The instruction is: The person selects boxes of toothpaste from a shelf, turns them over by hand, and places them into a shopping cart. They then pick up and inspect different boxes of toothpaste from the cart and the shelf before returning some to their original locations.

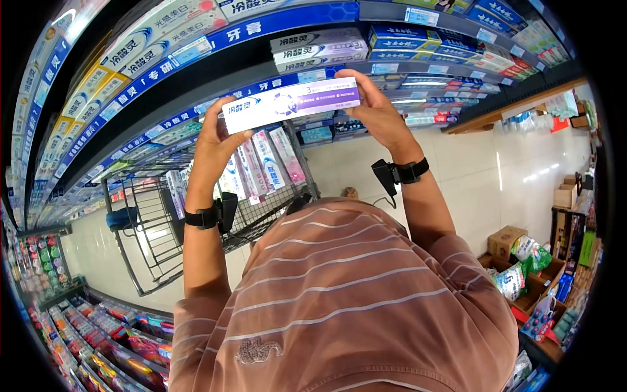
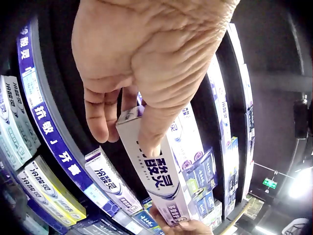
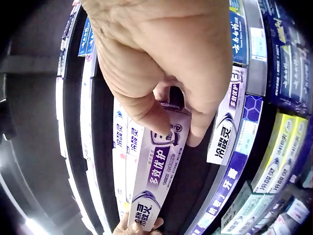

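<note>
A long white and purple toothpaste box (image 1: 290, 106) is held up crosswise in front of the shelves, one hand at each end. My left hand (image 1: 212, 144) pinches its left end, with the thumb on the broad printed face in the left wrist view (image 2: 154, 54). At the other end my right hand (image 1: 384, 121) grips the box between thumb and fingers; the right wrist view shows the thumb on the purple end of the toothpaste box (image 3: 161, 161). Below the hands, several toothpaste boxes (image 1: 269, 163) stand in a wire shopping cart (image 1: 123, 248).
Toothpaste shelves curve across the front, with stacked white and purple boxes (image 1: 320, 49) and blue boxes (image 1: 401, 40) just beyond the held one. Cardboard boxes (image 1: 506, 242) and bagged goods (image 1: 511, 281) stand at the right. Tiled floor (image 1: 457, 153) lies between.
</note>
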Tool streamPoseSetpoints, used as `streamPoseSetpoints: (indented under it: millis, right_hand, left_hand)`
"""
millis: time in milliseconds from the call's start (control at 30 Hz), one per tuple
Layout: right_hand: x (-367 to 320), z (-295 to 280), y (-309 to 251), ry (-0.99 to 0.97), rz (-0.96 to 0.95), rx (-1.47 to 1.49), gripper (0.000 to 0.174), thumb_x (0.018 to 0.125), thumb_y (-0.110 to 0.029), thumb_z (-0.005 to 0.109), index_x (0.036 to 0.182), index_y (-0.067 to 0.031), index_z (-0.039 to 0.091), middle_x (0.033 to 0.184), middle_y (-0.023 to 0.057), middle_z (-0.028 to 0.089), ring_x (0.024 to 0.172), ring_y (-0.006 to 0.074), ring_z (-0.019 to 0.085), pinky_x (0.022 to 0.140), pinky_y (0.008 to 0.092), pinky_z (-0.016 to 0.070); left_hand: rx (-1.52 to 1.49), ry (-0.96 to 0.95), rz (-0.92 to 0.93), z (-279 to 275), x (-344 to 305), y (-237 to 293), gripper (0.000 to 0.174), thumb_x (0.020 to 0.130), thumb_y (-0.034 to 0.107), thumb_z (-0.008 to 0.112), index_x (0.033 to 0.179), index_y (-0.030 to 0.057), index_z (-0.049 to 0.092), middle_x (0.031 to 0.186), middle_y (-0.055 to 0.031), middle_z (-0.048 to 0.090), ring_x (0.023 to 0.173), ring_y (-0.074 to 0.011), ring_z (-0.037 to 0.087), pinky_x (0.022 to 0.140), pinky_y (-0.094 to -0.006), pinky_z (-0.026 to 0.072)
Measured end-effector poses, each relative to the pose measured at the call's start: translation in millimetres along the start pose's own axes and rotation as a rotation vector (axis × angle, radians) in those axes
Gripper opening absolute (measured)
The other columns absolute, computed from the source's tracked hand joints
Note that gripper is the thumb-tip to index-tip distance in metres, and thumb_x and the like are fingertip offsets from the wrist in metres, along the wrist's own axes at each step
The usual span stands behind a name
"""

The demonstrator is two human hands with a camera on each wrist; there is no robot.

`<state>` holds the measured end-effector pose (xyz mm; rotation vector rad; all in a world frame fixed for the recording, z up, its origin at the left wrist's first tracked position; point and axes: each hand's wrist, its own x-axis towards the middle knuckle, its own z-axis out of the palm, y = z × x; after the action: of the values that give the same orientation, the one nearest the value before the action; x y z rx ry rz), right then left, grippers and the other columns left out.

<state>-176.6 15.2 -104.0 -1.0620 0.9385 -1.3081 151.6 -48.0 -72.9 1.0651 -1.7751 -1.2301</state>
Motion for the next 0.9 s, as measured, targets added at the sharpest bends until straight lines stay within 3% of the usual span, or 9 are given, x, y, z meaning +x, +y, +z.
streamPoseSetpoints:
  millis: [100,400,567,700,767,900]
  right_hand:
    - [-0.6,2.2,-0.6,0.027,0.016,-0.030,0.066,0.086,0.008,0.055,0.147,-0.0117,0.046,0.129,-0.0002,0.054,0.113,0.0092,0.053,0.090,0.0245,0.0435]
    - [-3.2,4.3,7.0,0.057,0.045,-0.152,0.065,0.088,0.005,0.058,0.149,-0.0135,0.044,0.136,0.0055,0.054,0.122,0.0153,0.053,0.099,0.0282,0.0442]
    - [-3.5,-1.4,21.2,0.037,0.047,-0.132,0.066,0.088,0.006,0.057,0.150,-0.0136,0.043,0.137,0.0085,0.053,0.127,0.0198,0.053,0.104,0.0332,0.0473]
    - [-4.7,-1.4,23.0,0.036,0.048,-0.127,0.066,0.088,0.006,0.056,0.149,-0.0131,0.042,0.137,0.0095,0.053,0.128,0.0214,0.052,0.106,0.0366,0.0494]
    - [-5.5,0.0,23.1,0.049,0.044,-0.121,0.063,0.089,0.003,0.059,0.148,-0.0156,0.044,0.133,0.0090,0.055,0.126,0.0205,0.055,0.105,0.0338,0.0472]
    - [-7.3,0.3,25.9,0.053,0.036,-0.102,0.062,0.090,0.001,0.059,0.148,-0.0170,0.045,0.132,0.0090,0.056,0.126,0.0206,0.056,0.105,0.0331,0.0466]
  left_hand:
    - [0.022,0.001,0.002,0.1,-1.6,-1.5,0.069,0.083,0.001,0.078,0.143,0.0137,0.047,0.113,-0.0080,0.065,0.102,-0.0157,0.063,0.085,-0.0291,0.0521]
    - [0.162,0.044,0.035,3.0,-3.7,-15.9,0.066,0.082,-0.001,0.078,0.141,0.0132,0.052,0.132,-0.0095,0.058,0.112,-0.0213,0.064,0.091,-0.0332,0.0557]
    - [0.215,0.036,0.083,4.9,-7.0,-25.7,0.067,0.085,-0.001,0.076,0.144,0.0148,0.048,0.122,-0.0079,0.063,0.108,-0.0178,0.063,0.091,-0.0315,0.0536]
    - [0.138,-0.001,-0.049,4.6,-9.5,-27.2,0.068,0.086,0.000,0.075,0.145,0.0154,0.046,0.121,-0.0093,0.063,0.110,-0.0175,0.062,0.090,-0.0318,0.0534]
    - [0.120,-0.007,-0.122,6.7,-12.5,-19.6,0.068,0.087,0.000,0.074,0.147,0.0163,0.044,0.121,-0.0099,0.063,0.112,-0.0177,0.061,0.092,-0.0325,0.0529]
    - [0.028,-0.005,-0.066,7.9,-16.7,-13.5,0.069,0.087,0.008,0.067,0.151,0.0149,0.043,0.139,-0.0099,0.051,0.101,-0.0158,0.060,0.088,-0.0296,0.0507]
